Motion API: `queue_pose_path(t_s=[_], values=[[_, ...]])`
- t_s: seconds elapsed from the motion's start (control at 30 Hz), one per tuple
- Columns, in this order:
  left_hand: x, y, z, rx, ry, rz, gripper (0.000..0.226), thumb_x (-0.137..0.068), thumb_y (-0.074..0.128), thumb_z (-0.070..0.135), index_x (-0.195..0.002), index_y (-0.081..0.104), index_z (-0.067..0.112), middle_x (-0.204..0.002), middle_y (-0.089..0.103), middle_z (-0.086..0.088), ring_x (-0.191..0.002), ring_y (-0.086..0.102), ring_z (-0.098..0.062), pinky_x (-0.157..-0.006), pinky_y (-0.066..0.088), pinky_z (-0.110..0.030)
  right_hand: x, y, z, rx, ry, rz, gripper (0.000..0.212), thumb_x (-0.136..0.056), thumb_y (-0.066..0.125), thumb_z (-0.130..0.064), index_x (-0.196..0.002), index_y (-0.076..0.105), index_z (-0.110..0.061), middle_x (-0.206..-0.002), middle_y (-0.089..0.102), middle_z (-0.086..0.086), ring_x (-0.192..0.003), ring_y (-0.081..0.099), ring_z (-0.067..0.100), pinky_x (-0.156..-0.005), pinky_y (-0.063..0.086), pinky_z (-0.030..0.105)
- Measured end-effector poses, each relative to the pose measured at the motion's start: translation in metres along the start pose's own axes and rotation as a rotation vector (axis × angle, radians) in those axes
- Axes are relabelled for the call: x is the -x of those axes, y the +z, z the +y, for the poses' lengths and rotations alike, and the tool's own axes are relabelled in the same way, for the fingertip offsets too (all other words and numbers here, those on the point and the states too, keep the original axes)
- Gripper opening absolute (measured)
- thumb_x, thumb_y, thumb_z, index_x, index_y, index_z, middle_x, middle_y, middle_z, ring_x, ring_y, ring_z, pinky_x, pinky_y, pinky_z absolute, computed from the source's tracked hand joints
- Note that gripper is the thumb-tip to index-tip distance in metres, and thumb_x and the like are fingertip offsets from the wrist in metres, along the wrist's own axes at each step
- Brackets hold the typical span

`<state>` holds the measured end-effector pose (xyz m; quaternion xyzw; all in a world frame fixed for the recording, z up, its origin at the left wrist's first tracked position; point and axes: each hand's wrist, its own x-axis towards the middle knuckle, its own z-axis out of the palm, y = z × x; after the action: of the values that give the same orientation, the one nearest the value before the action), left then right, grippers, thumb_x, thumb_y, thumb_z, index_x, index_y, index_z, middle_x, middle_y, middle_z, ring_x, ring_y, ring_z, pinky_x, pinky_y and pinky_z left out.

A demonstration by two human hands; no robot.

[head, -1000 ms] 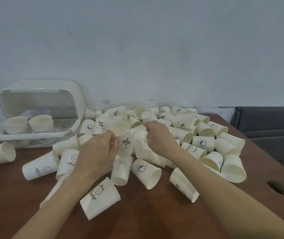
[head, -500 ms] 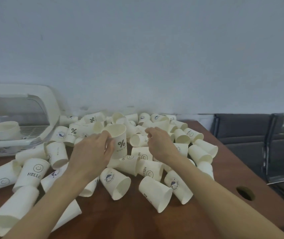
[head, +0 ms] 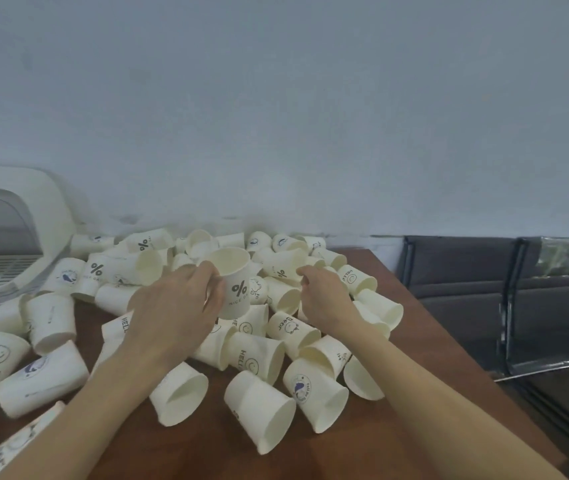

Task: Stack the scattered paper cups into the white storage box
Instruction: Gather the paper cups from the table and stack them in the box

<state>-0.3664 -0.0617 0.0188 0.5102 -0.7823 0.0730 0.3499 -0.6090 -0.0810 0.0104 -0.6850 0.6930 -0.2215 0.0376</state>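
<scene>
On the smooth reddish-brown wooden counter (head: 414,306), amid a heap of matte cream paper cups (head: 259,403), the left hand (head: 175,306) grips an upright tapered "%" cup (head: 236,282), the right hand (head: 324,296) reaches in with fingers curled on what I cannot tell, and the glossy white storage box (head: 44,209) sits far left.

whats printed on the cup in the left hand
A black percent sign on the white cup held by the left hand, head view.

Cream paper cups (head: 259,407) strewn mostly on their sides across the desk (head: 414,341), printed with "HELLO" smileys, percent signs, bears. One upright percent cup (head: 236,285) raised mid-pile. White storage box (head: 16,233) far left, front open.
</scene>
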Motion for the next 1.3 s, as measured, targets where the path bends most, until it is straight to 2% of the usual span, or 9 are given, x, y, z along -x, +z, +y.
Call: queue_pose_path(t_s=[0.1, 0.2, 0.27, 0.5, 0.73, 0.83, 0.93, 1.03, 1.3], values=[[-0.006, 0.009, 0.01, -0.02, 0.021, 0.013, 0.028, -0.092, 0.032, 0.043, -0.083, 0.049, 0.022, -0.068, 0.056, 0.006, -0.066, 0.054, -0.023, -0.054, 0.048, -0.038, -0.006, -0.004, 0.017, -0.013, 0.022, 0.015, 0.043, -0.092, 0.039, -0.006, -0.133, 0.05, -0.012, -0.12, 0.058, 0.006, -0.113, 0.052, 0.026, -0.092, 0.043, 0.038], [-0.012, 0.016, 0.027, -0.017, 0.057, 0.053, 0.021, -0.094, 0.047, 0.033, -0.078, 0.051, 0.019, -0.064, 0.056, 0.005, -0.06, 0.049, -0.021, -0.048, 0.041, -0.031, -0.012, -0.006, 0.034, -0.012, 0.046, 0.041, 0.039, -0.09, 0.038, -0.003, -0.125, 0.054, -0.011, -0.111, 0.06, 0.007, -0.102, 0.054, 0.028, -0.078, 0.044, 0.038], [-0.017, 0.024, 0.038, -0.019, 0.092, 0.055, 0.024, -0.094, 0.044, 0.033, -0.076, 0.049, 0.019, -0.06, 0.053, 0.006, -0.056, 0.046, -0.02, -0.048, 0.042, -0.032, -0.016, -0.005, 0.044, -0.001, 0.064, 0.06, 0.035, -0.089, 0.038, -0.001, -0.118, 0.056, -0.009, -0.105, 0.06, 0.008, -0.097, 0.055, 0.028, -0.071, 0.04, 0.036], [-0.043, 0.055, 0.076, -0.005, 0.163, 0.048, 0.028, -0.092, 0.033, 0.036, -0.075, 0.047, 0.018, -0.06, 0.052, 0.004, -0.055, 0.051, -0.023, -0.048, 0.044, -0.035, -0.025, -0.004, 0.074, 0.007, 0.138, 0.05, 0.034, -0.088, 0.038, -0.002, -0.115, 0.058, -0.004, -0.11, 0.06, 0.01, -0.106, 0.054, 0.03, -0.085, 0.046, 0.041], [-0.064, 0.083, 0.109, -0.051, 0.219, 0.077, 0.022, -0.09, 0.052, 0.027, -0.07, 0.049, 0.018, -0.054, 0.05, 0.005, -0.05, 0.049, -0.021, -0.045, 0.03, -0.028, -0.037, -0.017, 0.118, 0.074, 0.293, 0.046, 0.021, -0.081, 0.04, 0.001, -0.094, 0.055, -0.006, -0.097, 0.057, 0.01, -0.089, 0.052, 0.031, -0.065, 0.036, 0.034], [-0.069, 0.091, 0.116, -0.084, 0.208, 0.061, 0.021, -0.088, 0.056, 0.025, -0.069, 0.05, 0.018, -0.052, 0.05, 0.004, -0.047, 0.048, -0.021, -0.045, 0.027, -0.027, -0.045, -0.022, 0.133, 0.075, 0.399, 0.037, 0.015, -0.08, 0.042, -0.002, -0.069, 0.038, -0.012, -0.083, 0.053, 0.009, -0.074, 0.048, 0.03, -0.057, 0.035, 0.032], [-0.073, 0.099, 0.123, -0.072, 0.202, 0.032, 0.021, -0.086, 0.064, 0.022, -0.07, 0.05, 0.017, -0.053, 0.051, 0.002, -0.048, 0.048, -0.022, -0.047, 0.027, -0.027, -0.055, -0.022, 0.145, 0.121, 0.462, 0.044, 0.012, -0.085, 0.043, -0.007, -0.074, 0.042, -0.011, -0.091, 0.059, 0.012, -0.088, 0.056, 0.033, -0.077, 0.045, 0.038], [-0.076, 0.106, 0.128, -0.086, 0.192, 0.011, 0.021, -0.088, 0.063, 0.023, -0.072, 0.051, 0.017, -0.056, 0.053, 0.001, -0.05, 0.049, -0.023, -0.048, 0.028, -0.028, -0.067, -0.016, 0.153, 0.167, 0.523, 0.034, 0.008, -0.09, 0.043, -0.016, -0.085, 0.047, -0.012, -0.109, 0.061, 0.012, -0.11, 0.05, 0.033, -0.094, 0.039, 0.041], [-0.08, 0.118, 0.134, -0.066, 0.167, 0.002, 0.019, -0.095, 0.051, 0.027, -0.079, 0.053, 0.017, -0.066, 0.058, -0.001, -0.063, 0.054, -0.025, -0.055, 0.028, -0.03, -0.093, 0.001, 0.148, 0.197, 0.719, 0.039, 0.025, -0.088, 0.048, -0.023, -0.109, 0.061, -0.017, -0.119, 0.06, 0.008, -0.121, 0.039, 0.03, -0.1, 0.027, 0.042]])
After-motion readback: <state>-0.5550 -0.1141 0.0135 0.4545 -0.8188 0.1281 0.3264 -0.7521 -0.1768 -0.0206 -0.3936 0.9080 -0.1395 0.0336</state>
